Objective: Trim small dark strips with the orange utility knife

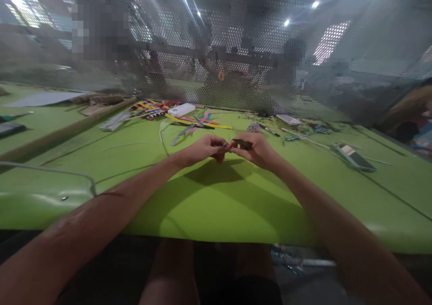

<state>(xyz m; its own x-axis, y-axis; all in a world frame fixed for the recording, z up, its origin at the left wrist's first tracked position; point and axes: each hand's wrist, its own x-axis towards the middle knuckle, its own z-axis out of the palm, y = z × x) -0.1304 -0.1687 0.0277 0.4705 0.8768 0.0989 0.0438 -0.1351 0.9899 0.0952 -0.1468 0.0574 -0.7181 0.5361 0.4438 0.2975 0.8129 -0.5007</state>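
Both my arms reach out over a green table (216, 201). My left hand (202, 148) and my right hand (258, 149) meet above its middle. Together they pinch a small dark strip (242, 143) held between their fingertips; the right hand covers most of it. The strip looks like thin paper, though the blur hides detail. Just beyond my hands lies a loose pile of coloured paper strips (199, 121) in yellow, pink, blue and green.
A white box (181, 110) and a woven multicoloured mat (150, 108) lie at the back left. A pen (268, 129), scraps and a phone (354, 157) sit to the right. A perforated metal screen (236, 70) closes the far edge, with blurred people behind it.
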